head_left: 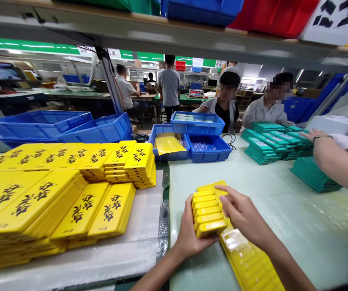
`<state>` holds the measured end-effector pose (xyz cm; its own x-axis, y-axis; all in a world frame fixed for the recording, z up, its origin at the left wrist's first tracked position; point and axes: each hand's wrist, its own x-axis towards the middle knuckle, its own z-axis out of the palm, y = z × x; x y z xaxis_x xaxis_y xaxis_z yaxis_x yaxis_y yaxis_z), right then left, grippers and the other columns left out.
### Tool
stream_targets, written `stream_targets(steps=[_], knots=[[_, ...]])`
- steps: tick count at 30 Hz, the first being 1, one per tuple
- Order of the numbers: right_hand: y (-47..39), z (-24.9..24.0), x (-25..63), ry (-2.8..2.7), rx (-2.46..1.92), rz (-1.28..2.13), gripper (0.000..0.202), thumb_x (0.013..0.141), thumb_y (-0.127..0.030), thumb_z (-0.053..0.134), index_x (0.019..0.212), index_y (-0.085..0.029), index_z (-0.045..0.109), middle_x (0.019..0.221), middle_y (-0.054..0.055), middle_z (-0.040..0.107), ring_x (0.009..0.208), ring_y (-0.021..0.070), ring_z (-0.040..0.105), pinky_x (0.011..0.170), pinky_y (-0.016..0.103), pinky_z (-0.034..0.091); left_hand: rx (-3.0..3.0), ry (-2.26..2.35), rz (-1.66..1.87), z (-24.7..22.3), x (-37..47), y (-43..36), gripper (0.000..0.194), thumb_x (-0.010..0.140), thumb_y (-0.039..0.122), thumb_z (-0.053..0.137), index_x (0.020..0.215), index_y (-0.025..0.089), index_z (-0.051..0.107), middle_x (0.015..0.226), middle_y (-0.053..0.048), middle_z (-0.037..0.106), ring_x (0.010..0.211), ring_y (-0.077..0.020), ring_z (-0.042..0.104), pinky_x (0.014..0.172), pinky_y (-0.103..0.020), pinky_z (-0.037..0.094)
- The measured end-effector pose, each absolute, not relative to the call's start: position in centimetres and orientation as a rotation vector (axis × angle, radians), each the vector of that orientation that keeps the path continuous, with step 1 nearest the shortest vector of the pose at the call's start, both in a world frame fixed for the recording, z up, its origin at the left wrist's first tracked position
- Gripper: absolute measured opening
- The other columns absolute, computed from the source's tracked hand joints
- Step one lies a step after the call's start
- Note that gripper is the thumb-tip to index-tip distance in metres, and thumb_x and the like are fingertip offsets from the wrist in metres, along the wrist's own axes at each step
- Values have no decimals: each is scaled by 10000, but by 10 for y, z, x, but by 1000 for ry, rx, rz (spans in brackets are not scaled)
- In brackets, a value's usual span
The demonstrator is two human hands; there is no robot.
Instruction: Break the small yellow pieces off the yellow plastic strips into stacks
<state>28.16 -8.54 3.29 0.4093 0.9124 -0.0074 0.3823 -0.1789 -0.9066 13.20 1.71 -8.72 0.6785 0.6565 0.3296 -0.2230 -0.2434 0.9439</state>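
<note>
Yellow cases (209,214) between left fingers (188,214)

Yellow sheet (170,144): one
Blue bins (197,122) at the yellow sheet: three
Blue bins left of it: at least three
Shelf bins (275,16) above it: three
People (169,87) beyond it: at least six
Yellow pieces (209,218) below right of it: about six

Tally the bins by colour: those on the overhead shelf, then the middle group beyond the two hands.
Green shelf bin: 1
Blue shelf bin: 1
Red shelf bin: 1
Blue middle bins: 3
Total: 6
</note>
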Motion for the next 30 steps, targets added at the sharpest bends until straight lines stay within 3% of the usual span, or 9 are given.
stream_targets(steps=[2,5,9,12,15,21,26,28,30], knots=[[-87,41,268,-1211,-1775,426,329,988,-436,623,1162,-176,728,822,21,651,622,131,552,605,281,453,1612,362,860,-89,133,17,1179,611,392,926,1531,201,214,1434,-176,580,1306,-391,616,1122,-556,510],[-92,48,246,-1415,-1725,450,107,912,-324,756,913,-218,761,874,16,678,708,144,577,664,288,437,1621,321,881,-89,134,16,1101,643,334,886,1520,224,229,1373,-140,618,1231,-364,661,1081,-535,544],[-96,45,248,-1569,-1749,496,172,950,-149,655,787,-202,675,835,-3,667,778,149,616,711,289,419,1604,318,891,-85,134,16,1058,632,292,880,1490,227,264,1336,-123,637,1186,-345,680,1043,-503,568],[-96,45,266,-1468,-1780,326,209,989,-158,591,791,-199,638,838,0,663,767,150,608,707,294,419,1588,344,878,-82,134,15,1117,597,325,922,1494,210,267,1377,-148,615,1251,-369,642,1092,-530,533],[-90,53,272,-1336,-1737,206,171,987,-232,653,826,-213,708,859,0,663,729,144,574,671,291,411,1584,358,877,-82,133,15,1155,587,373,938,1508,200,263,1416,-163,587,1296,-385,610,1120,-550,508],[-75,52,248,-1610,-1674,616,158,893,-89,696,808,-212,746,867,4,676,819,158,632,753,283,434,1674,461,851,-84,130,15,1154,607,365,918,1527,220,236,1337,-120,613,1192,-362,659,1061,-538,541],[-92,49,284,-1698,-1926,160,204,960,-136,521,783,-202,599,810,25,633,694,178,568,666,320,372,1632,389,880,-86,132,16,1186,580,364,954,1528,227,255,1377,-134,603,1246,-374,638,1099,-535,529],[-97,55,296,-1583,-1954,18,189,977,-190,549,803,-208,621,811,22,634,679,173,561,663,319,378,1628,385,880,-88,133,16,1218,566,382,969,1536,219,250,1370,-145,607,1246,-381,638,1094,-537,534],[-95,60,292,-1543,-1862,101,167,986,-235,603,841,-213,683,848,22,657,726,171,594,683,306,411,1635,398,872,-89,133,16,1227,564,388,971,1540,215,247,1372,-150,604,1247,-385,636,1091,-540,536]])
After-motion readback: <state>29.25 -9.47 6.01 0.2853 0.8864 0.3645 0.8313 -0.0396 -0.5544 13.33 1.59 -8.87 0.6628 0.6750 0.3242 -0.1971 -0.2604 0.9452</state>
